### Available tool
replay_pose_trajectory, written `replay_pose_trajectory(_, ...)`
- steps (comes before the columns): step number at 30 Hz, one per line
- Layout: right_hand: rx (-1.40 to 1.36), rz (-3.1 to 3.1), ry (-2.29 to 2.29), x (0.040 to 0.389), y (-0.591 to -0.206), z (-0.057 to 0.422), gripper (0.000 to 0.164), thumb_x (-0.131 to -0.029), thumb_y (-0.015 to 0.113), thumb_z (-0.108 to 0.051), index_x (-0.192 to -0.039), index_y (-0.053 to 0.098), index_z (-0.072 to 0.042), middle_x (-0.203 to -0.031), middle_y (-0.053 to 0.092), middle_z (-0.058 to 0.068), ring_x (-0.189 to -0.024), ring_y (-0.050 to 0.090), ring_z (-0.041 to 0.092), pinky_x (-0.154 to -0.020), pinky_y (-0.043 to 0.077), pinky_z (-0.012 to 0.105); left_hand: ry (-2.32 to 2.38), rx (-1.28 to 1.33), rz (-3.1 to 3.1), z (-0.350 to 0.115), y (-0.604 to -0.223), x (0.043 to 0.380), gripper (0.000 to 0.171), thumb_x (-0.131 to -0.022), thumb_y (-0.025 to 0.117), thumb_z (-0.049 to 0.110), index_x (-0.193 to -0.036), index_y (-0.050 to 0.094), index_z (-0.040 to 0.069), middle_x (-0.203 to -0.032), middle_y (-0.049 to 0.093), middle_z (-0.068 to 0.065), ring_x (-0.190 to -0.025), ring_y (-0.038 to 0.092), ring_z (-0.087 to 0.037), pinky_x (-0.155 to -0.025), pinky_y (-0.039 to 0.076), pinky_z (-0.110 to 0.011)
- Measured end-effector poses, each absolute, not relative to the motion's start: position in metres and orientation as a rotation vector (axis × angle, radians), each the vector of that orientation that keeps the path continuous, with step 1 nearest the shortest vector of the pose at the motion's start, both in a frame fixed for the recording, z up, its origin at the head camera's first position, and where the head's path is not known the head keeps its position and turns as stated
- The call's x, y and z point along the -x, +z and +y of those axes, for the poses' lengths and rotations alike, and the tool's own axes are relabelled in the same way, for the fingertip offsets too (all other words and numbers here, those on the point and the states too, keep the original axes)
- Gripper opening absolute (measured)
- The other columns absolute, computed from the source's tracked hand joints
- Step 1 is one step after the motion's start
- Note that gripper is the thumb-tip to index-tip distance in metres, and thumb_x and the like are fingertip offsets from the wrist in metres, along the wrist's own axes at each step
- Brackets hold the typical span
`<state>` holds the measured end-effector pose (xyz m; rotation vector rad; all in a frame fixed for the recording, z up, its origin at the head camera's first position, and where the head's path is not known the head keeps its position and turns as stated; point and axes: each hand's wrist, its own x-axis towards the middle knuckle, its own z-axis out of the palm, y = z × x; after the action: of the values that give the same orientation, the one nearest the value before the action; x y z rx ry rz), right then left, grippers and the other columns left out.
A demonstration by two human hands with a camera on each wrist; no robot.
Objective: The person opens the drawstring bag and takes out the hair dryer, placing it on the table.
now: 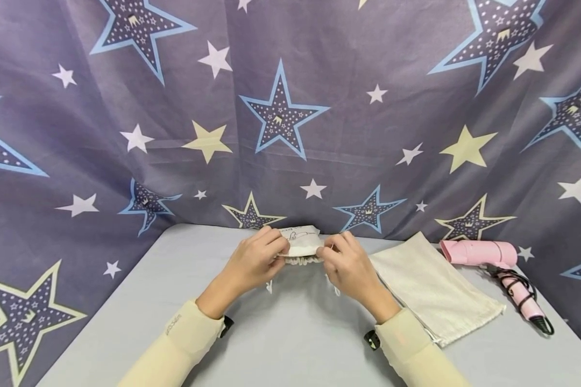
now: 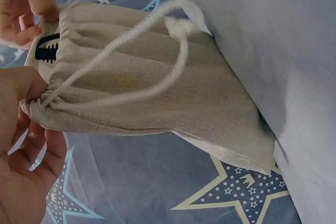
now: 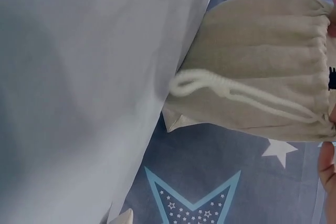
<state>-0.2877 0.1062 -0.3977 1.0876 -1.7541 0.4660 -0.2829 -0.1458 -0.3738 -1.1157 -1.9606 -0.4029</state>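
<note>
In the head view, a cream cloth drawstring bag (image 1: 297, 243) with dark writing on it is held up between both hands near the table's back edge. My left hand (image 1: 255, 259) pinches one side of its mouth. The other side is pinched by my right hand (image 1: 351, 266). Gathered folds run along the mouth, and white drawstring loops (image 2: 131, 32) hang from both sides. Inside the mouth, a black ribbed cord end (image 2: 47, 52) shows in the left wrist view; whatever else the bag contains is hidden. The right wrist view shows the bag's plain side (image 3: 262, 51).
Right of the hands, another cream cloth bag (image 1: 436, 290) lies flat on the grey table (image 1: 290, 344). Beyond it lies a pink hair dryer (image 1: 484, 252), black cord wound around its handle. A star-patterned curtain (image 1: 348, 134) hangs behind the table.
</note>
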Motion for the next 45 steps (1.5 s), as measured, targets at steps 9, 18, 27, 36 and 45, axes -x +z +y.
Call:
replay_pose_trajectory(9, -1.052, -1.794, 0.503, 0.282, -0.402, 0.102, 0.017, -0.086, 0.053, 0.0, -0.094, 0.066, -0.006, -0.092, 0.06, 0.01, -0.077, 0.051, 0.028, -0.068, 0.046, 0.038, -0.408, 1.128, -1.969, -0.146, -0.376, 0.282, 0.025, -0.071, 0.067, -0.003, -0.082, 0.057, 0.015, -0.085, 0.057, 0.004, -0.074, 0.049, -0.014, -0.059, 0.045, -0.027)
replay_pose_trajectory(18, -1.105, -1.887, 0.521, 0.286, -0.397, 0.112, 0.019, -0.098, 0.049, -0.002, -0.097, 0.067, -0.008, -0.098, 0.062, 0.01, -0.085, 0.052, 0.029, -0.075, 0.049, 0.038, -0.424, 1.153, -1.973, -0.149, -0.37, 0.286, 0.023, -0.073, 0.066, -0.003, -0.085, 0.059, 0.015, -0.087, 0.058, 0.004, -0.075, 0.048, -0.014, -0.058, 0.044, -0.027)
replay_pose_trajectory(27, -1.176, -1.919, 0.564, 0.286, -0.391, 0.121, 0.021, -0.1, 0.049, -0.002, -0.098, 0.069, -0.009, -0.102, 0.065, 0.007, -0.092, 0.056, 0.027, -0.081, 0.049, 0.038, -0.425, 1.245, -2.032, -0.158, -0.363, 0.288, 0.029, -0.073, 0.071, -0.005, -0.088, 0.061, 0.017, -0.088, 0.058, 0.005, -0.078, 0.05, -0.015, -0.063, 0.045, -0.029)
replay_pose_trajectory(36, -1.195, -1.949, 0.556, 0.285, -0.389, 0.122, 0.023, -0.1, 0.048, -0.002, -0.098, 0.069, -0.01, -0.104, 0.065, 0.005, -0.092, 0.055, 0.025, -0.081, 0.048, 0.036, -0.415, 1.282, -2.014, -0.161, -0.36, 0.288, 0.033, -0.067, 0.067, -0.008, -0.087, 0.06, 0.017, -0.087, 0.057, 0.006, -0.076, 0.049, -0.013, -0.063, 0.043, -0.028)
replay_pose_trajectory(45, -1.19, -2.004, 0.559, 0.287, -0.385, 0.128, 0.026, -0.097, 0.047, 0.003, -0.099, 0.068, -0.012, -0.103, 0.064, 0.005, -0.091, 0.053, 0.025, -0.08, 0.047, 0.038, -0.4, 1.233, -2.043, -0.171, -0.357, 0.29, 0.034, -0.066, 0.063, -0.01, -0.084, 0.058, 0.018, -0.083, 0.051, 0.007, -0.077, 0.049, -0.013, -0.062, 0.041, -0.028)
